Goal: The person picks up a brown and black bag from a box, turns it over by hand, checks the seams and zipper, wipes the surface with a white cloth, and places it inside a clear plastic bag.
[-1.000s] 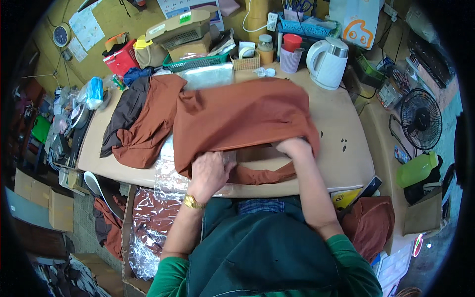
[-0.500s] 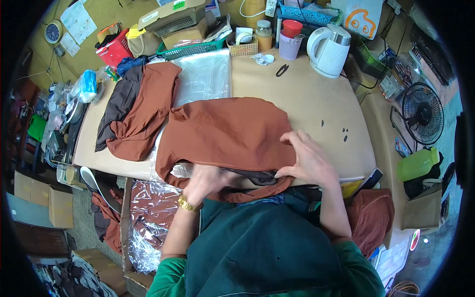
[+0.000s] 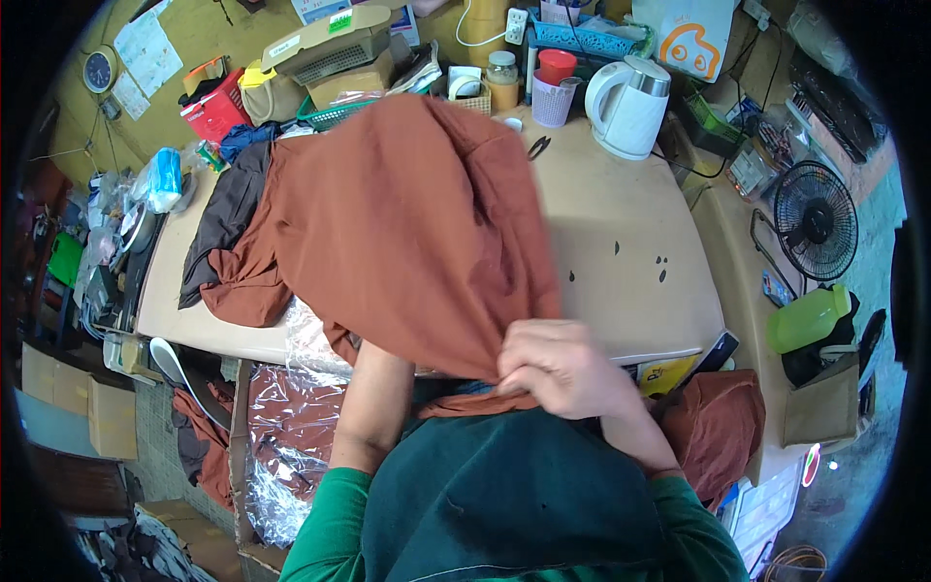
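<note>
A rust-brown cloth garment is raised over the near half of the table, its far end bulging upward and slightly blurred. My left forearm goes in under its near edge, and the cloth hides that hand and its fingers. At the garment's near right edge, my right hand is closed, gripping the hem between thumb and fingers. A strip of the same cloth hangs over my lap below it. Left of it lies another rust-brown garment beside a dark brown cloth.
The beige table carries small dark scraps and black thread snips. A white kettle, purple cup and baskets line the back. At lower left stands a carton of plastic-wrapped garments; a black fan stands at right.
The garment has been lifted from lying flat and now covers the clear plastic bags. My left hand has gone inside it; my right hand has moved nearer and closed on its hem.
</note>
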